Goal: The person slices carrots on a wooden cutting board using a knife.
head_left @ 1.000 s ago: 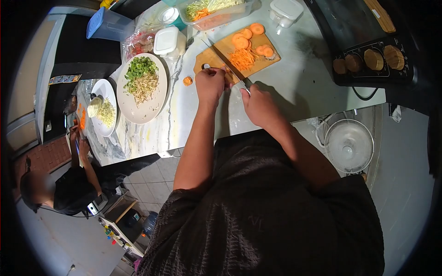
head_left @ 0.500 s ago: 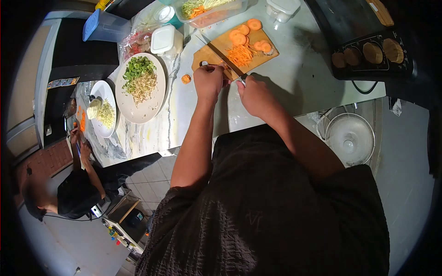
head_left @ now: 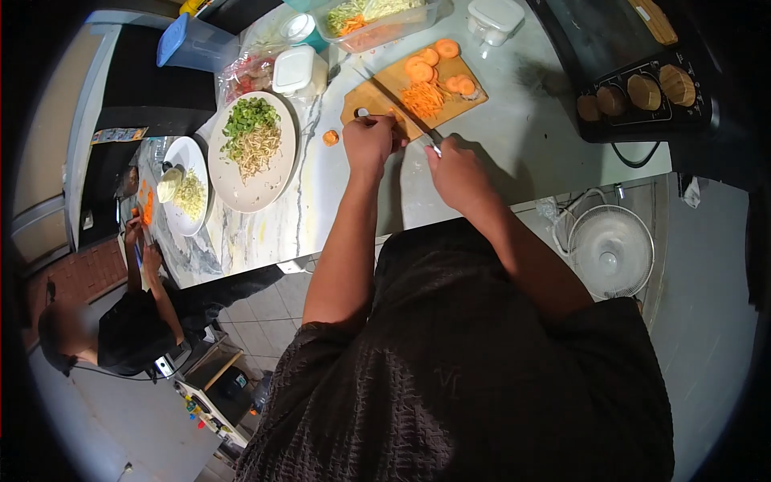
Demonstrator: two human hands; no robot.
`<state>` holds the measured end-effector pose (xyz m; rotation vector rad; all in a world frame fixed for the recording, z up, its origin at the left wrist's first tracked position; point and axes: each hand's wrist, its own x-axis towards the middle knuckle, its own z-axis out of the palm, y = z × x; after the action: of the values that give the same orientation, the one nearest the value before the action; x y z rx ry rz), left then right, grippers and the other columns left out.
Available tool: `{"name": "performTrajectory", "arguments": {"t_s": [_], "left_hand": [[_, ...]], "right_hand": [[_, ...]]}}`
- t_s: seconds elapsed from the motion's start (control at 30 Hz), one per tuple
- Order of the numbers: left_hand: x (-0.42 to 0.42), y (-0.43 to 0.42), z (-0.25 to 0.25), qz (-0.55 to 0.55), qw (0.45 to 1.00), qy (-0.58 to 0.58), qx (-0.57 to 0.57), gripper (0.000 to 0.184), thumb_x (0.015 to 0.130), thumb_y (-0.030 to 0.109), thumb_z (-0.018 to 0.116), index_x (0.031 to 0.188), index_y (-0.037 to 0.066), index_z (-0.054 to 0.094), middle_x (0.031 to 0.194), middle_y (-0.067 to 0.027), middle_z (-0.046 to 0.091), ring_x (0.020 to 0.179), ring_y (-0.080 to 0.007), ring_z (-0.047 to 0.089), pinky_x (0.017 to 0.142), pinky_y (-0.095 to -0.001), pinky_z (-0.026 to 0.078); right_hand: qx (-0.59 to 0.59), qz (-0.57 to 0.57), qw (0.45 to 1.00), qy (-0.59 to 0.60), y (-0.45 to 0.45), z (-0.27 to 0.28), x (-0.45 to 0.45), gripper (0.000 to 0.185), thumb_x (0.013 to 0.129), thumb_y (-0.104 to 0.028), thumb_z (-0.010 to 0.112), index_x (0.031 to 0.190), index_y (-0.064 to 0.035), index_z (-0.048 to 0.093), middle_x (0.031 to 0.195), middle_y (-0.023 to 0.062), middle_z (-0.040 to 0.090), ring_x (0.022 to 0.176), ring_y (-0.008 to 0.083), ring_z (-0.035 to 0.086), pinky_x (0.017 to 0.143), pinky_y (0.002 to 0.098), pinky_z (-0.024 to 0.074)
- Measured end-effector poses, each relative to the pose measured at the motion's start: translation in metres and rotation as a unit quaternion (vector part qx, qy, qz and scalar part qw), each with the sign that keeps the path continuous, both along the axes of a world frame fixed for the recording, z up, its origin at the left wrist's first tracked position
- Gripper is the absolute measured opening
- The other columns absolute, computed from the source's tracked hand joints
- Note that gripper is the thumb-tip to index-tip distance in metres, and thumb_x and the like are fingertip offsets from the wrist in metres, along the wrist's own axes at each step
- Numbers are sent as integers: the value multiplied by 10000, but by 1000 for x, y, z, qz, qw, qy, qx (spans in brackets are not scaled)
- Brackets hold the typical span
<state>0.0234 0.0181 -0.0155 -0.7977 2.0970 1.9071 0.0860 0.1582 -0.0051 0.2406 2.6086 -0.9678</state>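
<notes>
My right hand (head_left: 458,173) is closed round the handle of a knife (head_left: 399,104), whose long blade slants up and left across the wooden cutting board (head_left: 456,111). At the board's near left edge my left hand (head_left: 369,143) has its fingers bent together beside the blade; what they press on is mostly hidden, with a bit of orange by the fingertips. Carrot shreds (head_left: 423,100) lie in a heap beyond the knife, and carrot slices (head_left: 421,67) rest at the board's far side. A small carrot end (head_left: 330,138) sits on the counter left of my left hand.
An oval plate (head_left: 241,189) holds chopped greens and sprouts. Beyond are a lidded white container (head_left: 299,72), a tub of shredded vegetables (head_left: 377,32) and another lidded container (head_left: 495,20). An oven (head_left: 642,96) stands right. A co-worker (head_left: 128,329) works at the far left.
The knife and my right hand have shifted slightly right, away from my left fingers. My left hand stays at the board's near edge. The whole view has moved a little.
</notes>
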Motion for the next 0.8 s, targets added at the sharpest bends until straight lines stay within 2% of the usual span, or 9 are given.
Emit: {"name": "performTrajectory", "arguments": {"t_s": [0.1,0.43,0.53,0.6,0.8], "left_hand": [[-1,2,4,0,1000,-13,2,214,880,93,623,767,-87,595,594,-130,615,465,-180,608,428,-273,473],[-1,4,-1,8,1000,4,-11,220,882,100,620,756,-78,588,591,-133,615,461,-177,612,431,-267,488],[0,3,-2,7,1000,1,-7,227,880,111,629,763,-79,590,591,-130,617,465,-177,615,432,-268,490],[0,4,-2,9,999,-1,-31,246,874,127,646,745,-78,598,589,-125,618,467,-176,617,429,-270,484],[2,4,-7,4,998,25,-57,271,868,151,660,742,-88,639,586,-133,630,461,-179,615,436,-279,481]], "right_hand": [[6,15,999,-37,4,5,-2,390,972,-329,468,1004,51,549,867,300,647,866,474,628,780,529,493],[-29,29,999,22,4,-5,-5,426,970,-354,457,1001,64,534,824,317,634,818,487,624,740,552,488],[-47,25,998,37,5,-2,-2,437,983,-363,417,992,59,529,808,316,631,814,497,616,741,565,477],[-55,28,997,46,7,-3,-2,432,1007,-370,351,975,28,517,802,327,609,807,526,575,743,592,429],[-70,40,996,44,6,-5,0,451,1017,-374,313,966,18,531,823,316,613,821,522,570,750,593,423]]}}
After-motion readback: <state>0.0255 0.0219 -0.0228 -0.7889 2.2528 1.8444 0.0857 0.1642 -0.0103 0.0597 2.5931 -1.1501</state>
